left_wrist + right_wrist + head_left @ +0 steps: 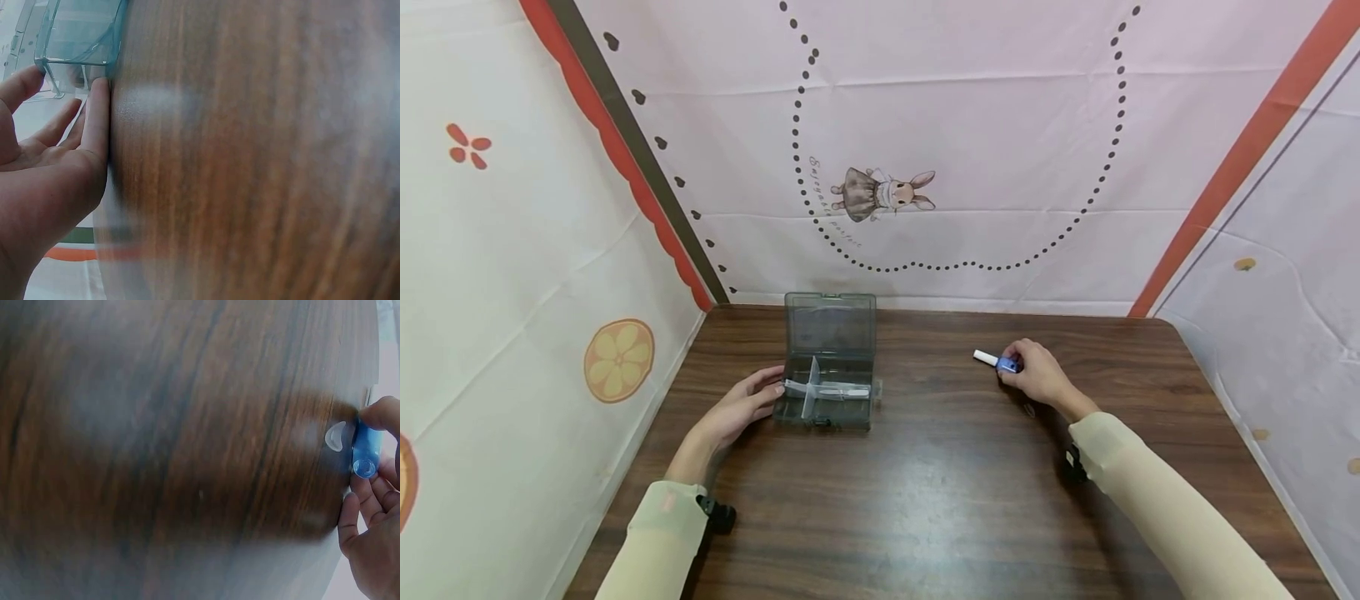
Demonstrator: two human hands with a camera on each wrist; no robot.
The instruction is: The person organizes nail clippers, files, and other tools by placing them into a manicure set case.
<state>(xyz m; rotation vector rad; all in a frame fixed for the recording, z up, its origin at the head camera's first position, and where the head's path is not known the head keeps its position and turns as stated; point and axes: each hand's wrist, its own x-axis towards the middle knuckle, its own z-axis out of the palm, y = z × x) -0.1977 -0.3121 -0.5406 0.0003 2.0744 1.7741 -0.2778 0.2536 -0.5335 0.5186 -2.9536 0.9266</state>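
A dark see-through plastic box stands on the table at left of centre, its hinged lid raised at the back. Clear dividers cross inside it. My left hand is at the box's left side, fingers mostly straight, with the thumb tip right at a corner in the left wrist view. Over on the right, my right hand pinches a small blue nail polish bottle between thumb and fingers. Its long white cap points left, and the bottle lies low at the tabletop.
A small clear crescent-shaped piece lies on the wood beside the right hand. A slim white item lies in the box along a divider. The brown wooden table is bordered by printed cloth at the back and sides.
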